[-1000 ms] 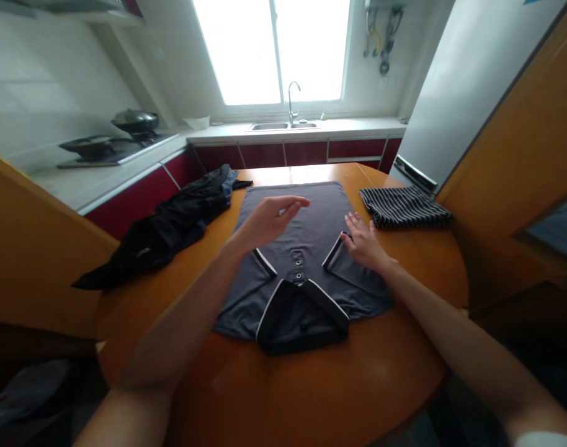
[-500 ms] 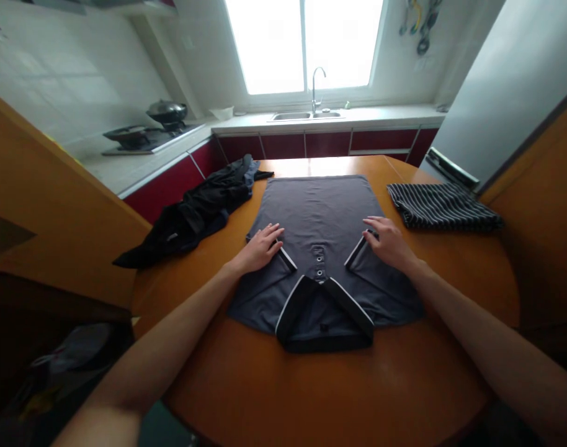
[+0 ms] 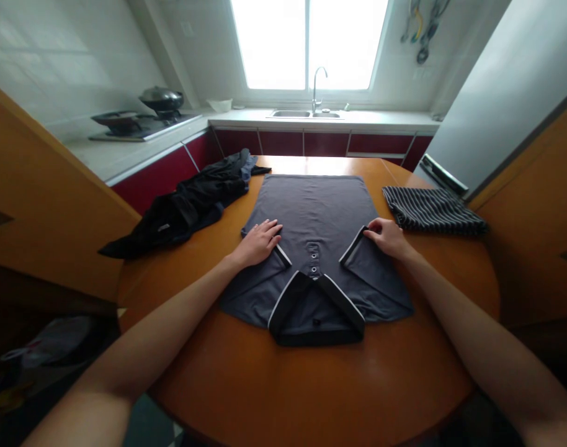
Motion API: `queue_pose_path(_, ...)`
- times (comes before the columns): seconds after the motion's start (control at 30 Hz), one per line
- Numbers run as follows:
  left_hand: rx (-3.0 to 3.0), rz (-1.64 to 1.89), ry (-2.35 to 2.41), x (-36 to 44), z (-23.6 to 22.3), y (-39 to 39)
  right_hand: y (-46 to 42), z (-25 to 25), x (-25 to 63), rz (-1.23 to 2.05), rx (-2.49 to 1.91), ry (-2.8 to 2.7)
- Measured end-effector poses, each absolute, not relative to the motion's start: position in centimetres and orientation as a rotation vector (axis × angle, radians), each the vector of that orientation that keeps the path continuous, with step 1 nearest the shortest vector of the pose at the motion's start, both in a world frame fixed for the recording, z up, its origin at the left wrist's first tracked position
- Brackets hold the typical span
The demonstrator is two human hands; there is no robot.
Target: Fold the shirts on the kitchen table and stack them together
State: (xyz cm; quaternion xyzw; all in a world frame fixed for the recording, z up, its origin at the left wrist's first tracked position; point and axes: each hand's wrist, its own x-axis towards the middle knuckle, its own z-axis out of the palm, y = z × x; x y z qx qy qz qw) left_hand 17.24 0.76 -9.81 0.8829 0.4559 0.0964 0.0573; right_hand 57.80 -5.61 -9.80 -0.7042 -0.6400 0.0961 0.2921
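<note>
Shirt [image 3: 311, 217] spread face up on an orange-brown tabletop [image 3: 311, 385]

Toward the near edge of the tabletop, the grey shirt's black, white-trimmed collar [image 3: 316, 338] lies opened out, its back band nearest and its front ends meeting at the placket [image 3: 314, 259], where two round fasteners show. On either side of the placket, the sleeves are turned inward over the shirt's front, each ending in a black cuff edged with white.

The left hand [image 3: 259, 243] rests palm down over the outer end of the left cuff [image 3: 283, 256], fingers straight and slightly apart; whether any fabric is caught beneath them cannot be told. The right hand [image 3: 386, 236] has its fingers bent, thumb and fingertips pinching the outer end of the right cuff [image 3: 352, 246].

Farther on, a striped cloth [image 3: 435, 211] lies folded by the tabletop's right edge, apart from the shirt. A bunched black garment [image 3: 195, 202] stretches along the left edge. The shirt's hem [image 3: 314, 176] runs straight near the far edge.

Past that edge, a pale counter [image 3: 386, 118] holds a sink [image 3: 290, 113] with a curved faucet [image 3: 315, 90], beneath a bright window [image 3: 269, 43].
</note>
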Motion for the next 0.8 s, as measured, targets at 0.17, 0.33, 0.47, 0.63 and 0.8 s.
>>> queue_pose_path(0.17,2.668,0.276,1.388,17.3,-9.7,0.7,-5.7,-10.1,57.7,0.096,-1.843,-1.769)
queue_pose_path(0.33,2.664,0.272,1.395,17.3,-9.7,0.7,-7.1,-10.0,55.8,-0.105,-1.872,-1.808)
queue_pose_path(0.47,2.677,0.258,1.384,17.3,-9.6,0.7,-9.1,-10.2,52.6,-0.012,-1.849,-2.083)
queue_pose_path(0.63,2.686,0.246,1.39,17.2,-9.7,0.7,-10.3,-10.4,50.2,0.089,-1.814,-2.253)
queue_pose_path(0.8,2.724,0.199,1.395,17.1,-9.8,0.5,-10.3,-10.2,50.1,0.119,-1.691,-2.336)
